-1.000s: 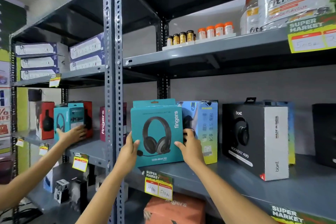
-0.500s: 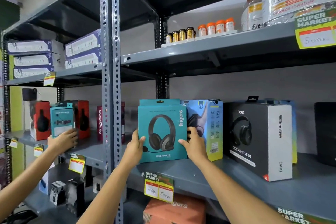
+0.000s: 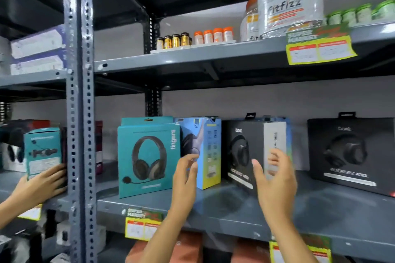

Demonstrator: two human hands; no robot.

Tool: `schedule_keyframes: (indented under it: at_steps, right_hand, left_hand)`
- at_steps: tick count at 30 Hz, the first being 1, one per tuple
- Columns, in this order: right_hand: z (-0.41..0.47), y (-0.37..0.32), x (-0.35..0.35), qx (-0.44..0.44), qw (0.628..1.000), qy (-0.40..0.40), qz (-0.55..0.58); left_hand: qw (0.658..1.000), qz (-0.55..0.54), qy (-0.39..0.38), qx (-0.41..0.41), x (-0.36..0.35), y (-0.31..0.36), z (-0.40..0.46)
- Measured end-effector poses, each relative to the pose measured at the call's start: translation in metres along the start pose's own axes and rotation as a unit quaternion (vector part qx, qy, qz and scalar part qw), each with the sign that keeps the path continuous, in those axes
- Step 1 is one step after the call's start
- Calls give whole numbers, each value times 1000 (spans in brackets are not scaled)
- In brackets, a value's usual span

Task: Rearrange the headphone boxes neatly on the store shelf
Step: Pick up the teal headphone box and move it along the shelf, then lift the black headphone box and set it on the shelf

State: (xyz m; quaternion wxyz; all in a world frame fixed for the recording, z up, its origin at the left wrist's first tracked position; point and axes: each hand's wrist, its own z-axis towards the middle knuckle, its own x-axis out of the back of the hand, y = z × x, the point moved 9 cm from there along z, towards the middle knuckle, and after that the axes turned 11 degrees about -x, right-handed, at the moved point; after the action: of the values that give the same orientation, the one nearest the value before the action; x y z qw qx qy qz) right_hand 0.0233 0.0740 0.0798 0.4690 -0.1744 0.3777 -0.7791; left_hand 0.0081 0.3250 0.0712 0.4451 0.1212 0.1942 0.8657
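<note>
The teal cardboard headphone box (image 3: 148, 157) stands upright on the grey metal shelf (image 3: 235, 209) beside a blue-and-yellow box (image 3: 208, 151). Both hands hover empty, fingers spread: left hand (image 3: 184, 177) before the blue-and-yellow box, right hand (image 3: 275, 179) before the black-and-white box (image 3: 254, 151) (motion-blurred).

The teal cardboard headphone box (image 3: 148, 157) standing on the grey metal shelf (image 3: 235, 209) carries the word "fingers" printed vertically along its right edge. Two boxes to its right, the black-and-white headphone box (image 3: 254, 153) shows a small "boat" logo at its top; the lettering lower down is too blurred to read. Further right, the wide black headphone box (image 3: 350, 153) has blurred print. Above, the large clear plastic jar (image 3: 290, 0) reads "fitfizz". The yellow-green price tag (image 3: 318, 47) under that jar says "SUPER MARKET".
</note>
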Motion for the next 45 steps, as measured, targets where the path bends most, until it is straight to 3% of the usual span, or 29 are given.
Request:
schedule_keyframes:
  at_steps: [2,6,10,16,23,28,36,45]
  right_hand:
    - [20,33,15,-64,995,-4,-75]
    - [34,76,10,-147,975,-103,-130]
    - [39,87,5,-168,964,-150,-144]
    - [53,98,27,-210,963,-139,-97]
    - [68,110,52,-285,929,-201,125]
    - [76,110,62,-266,932,-195,150]
    - [77,112,65,-268,932,-172,175]
    - [79,117,62,-270,929,-174,185]
  left_hand:
    - [991,-84,-61,80,-44,-19,4]
    - [976,-113,-112,152,-95,-45,6]
    - [968,-118,-132,179,-111,-50,7]
    - [959,-68,-174,212,-118,-58,-2]
    - [961,-121,-190,159,-117,-38,1]
    - [956,-172,-164,169,-112,-33,2]
    - [967,-152,-132,156,-104,-27,0]
    - [969,-126,-168,127,-108,-16,-4]
